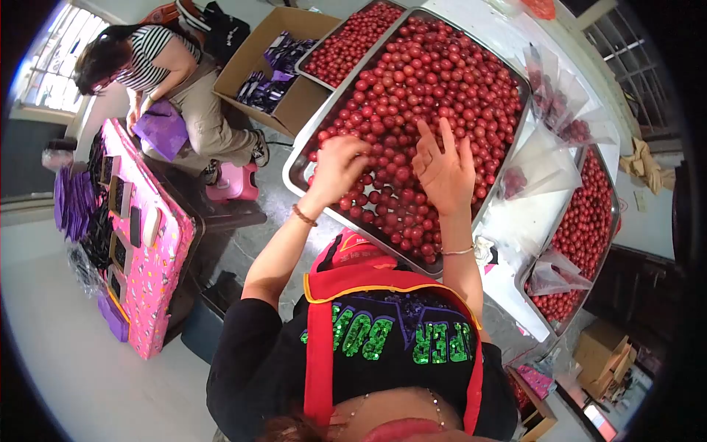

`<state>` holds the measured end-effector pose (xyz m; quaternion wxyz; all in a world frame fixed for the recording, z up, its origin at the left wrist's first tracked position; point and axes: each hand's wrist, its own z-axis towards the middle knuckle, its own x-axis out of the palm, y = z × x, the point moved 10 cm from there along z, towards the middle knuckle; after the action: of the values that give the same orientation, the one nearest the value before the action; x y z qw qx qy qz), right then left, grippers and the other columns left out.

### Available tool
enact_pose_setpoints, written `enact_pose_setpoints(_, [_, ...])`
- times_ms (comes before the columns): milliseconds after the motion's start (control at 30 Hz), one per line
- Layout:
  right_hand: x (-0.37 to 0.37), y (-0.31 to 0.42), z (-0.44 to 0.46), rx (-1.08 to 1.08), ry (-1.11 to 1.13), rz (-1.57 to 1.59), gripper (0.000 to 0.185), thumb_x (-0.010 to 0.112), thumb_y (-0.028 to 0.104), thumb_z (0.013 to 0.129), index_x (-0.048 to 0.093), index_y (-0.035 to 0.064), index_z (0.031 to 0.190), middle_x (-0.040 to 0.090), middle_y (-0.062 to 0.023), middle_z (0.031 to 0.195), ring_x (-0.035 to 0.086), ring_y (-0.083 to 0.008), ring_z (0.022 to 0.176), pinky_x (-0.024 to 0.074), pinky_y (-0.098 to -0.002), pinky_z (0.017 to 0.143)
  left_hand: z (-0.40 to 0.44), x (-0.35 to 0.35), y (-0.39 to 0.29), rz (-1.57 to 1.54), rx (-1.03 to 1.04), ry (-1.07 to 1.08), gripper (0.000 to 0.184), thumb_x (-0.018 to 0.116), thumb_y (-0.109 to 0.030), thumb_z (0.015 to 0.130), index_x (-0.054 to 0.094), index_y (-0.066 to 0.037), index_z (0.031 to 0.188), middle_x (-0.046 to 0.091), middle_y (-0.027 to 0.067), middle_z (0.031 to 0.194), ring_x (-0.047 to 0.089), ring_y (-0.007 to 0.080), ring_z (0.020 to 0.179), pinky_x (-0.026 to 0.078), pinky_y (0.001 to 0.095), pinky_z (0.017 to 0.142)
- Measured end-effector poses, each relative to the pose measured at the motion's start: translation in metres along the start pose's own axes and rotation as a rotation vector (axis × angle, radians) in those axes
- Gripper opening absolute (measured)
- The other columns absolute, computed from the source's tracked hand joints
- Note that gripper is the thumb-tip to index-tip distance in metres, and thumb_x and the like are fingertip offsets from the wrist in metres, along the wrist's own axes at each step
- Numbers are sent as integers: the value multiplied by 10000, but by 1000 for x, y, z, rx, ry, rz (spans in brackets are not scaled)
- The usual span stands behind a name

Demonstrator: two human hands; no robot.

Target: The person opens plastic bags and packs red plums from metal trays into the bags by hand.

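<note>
A large metal tray (294,166) in front of me is heaped with small round red fruits (434,81); their exact kind I cannot make out. Over its left side is my left hand (339,168), fingers curled inward and closed low at the fruits. What they pinch, if anything, is hidden. My right hand (446,175) hovers over the near right part of the heap, its fingers spread and the palm partly turned up, with nothing held. Between the hands the fruits lie thinner near the tray's front edge.
Clear cone-shaped bags (541,166) with some red fruits lie right of the tray. More fruits fill a right-hand tray (585,221) and a back tray (350,44). Left are a cardboard box (294,121), a seated person (173,81) holding a purple bag, and a pink-covered table (166,258).
</note>
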<state>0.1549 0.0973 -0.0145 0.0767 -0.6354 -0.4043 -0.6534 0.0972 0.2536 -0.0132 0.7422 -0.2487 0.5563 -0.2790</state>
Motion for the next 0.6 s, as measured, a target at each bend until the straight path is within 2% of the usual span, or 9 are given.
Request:
enact_pose_setpoints(33, [9,11,-2,-46,155,322,514,299,436,953,226,184,1394,406,-136,1334,506,-268,1106,411,-406,936,3,-13,10,-207,-87,-106,296,647,-145,787,588,-99,1073,526,74,1140,502,239,1041,402,413,872])
enact_pose_setpoints(100, [10,21,-6,-82,143,355,545,272,488,941,229,186,1393,339,-152,1393,484,-275,1142,396,-425,952,8,-41,26,-626,-351,-352,338,585,-219,861,528,-101,1172,540,98,1143,526,232,1025,403,419,901])
enact_pose_setpoints(167, [10,33,-12,-153,104,416,554,282,496,937,224,189,1395,344,-147,1394,478,-271,1149,385,-433,962,20,-50,33,-1649,-341,-449,416,507,-322,904,462,-97,1251,565,128,1099,544,209,953,417,391,855])
enact_pose_setpoints(233, [15,44,-24,-200,119,414,550,288,495,936,257,187,1390,358,-144,1389,484,-269,1141,396,-443,944,27,-53,49,-1976,-279,-450,440,474,-387,911,448,-133,1269,611,117,945,573,192,768,447,346,705])
enact_pose_setpoints(300, [37,59,-44,-191,336,366,530,297,481,938,308,180,1375,399,-139,1362,508,-267,1111,417,-441,914,31,-44,47,-1940,-178,-274,430,446,-393,924,438,-154,1282,618,105,931,574,168,756,437,318,694])
enact_pose_setpoints(367, [32,81,-64,-288,155,123,492,342,390,951,347,99,1347,503,-150,1253,556,-256,1025,463,-380,825,29,-14,44,-1824,-331,-197,386,466,-323,930,457,-116,1256,621,86,880,569,143,737,448,298,681])
enact_pose_setpoints(500, [25,121,-107,-440,14,-82,386,423,258,942,424,29,1252,559,-145,1133,582,-213,897,474,-343,740,19,24,38,-1005,-521,-203,269,541,-128,896,528,-28,1146,615,46,848,549,92,693,455,220,639])
enact_pose_setpoints(567, [9,139,-133,-551,-68,-132,352,438,240,936,457,13,1205,584,-137,1072,581,-194,837,469,-327,716,11,49,19,-1078,-510,-79,258,538,-134,898,531,-20,1129,614,45,826,538,85,679,449,215,633])
enact_pose_setpoints(600, [2,144,-144,-577,-149,-83,264,451,228,931,538,19,1068,600,-116,984,567,-176,789,464,-309,700,5,61,13,-1039,-521,-31,243,538,-133,898,540,-16,1110,613,43,805,531,80,659,437,200,615])
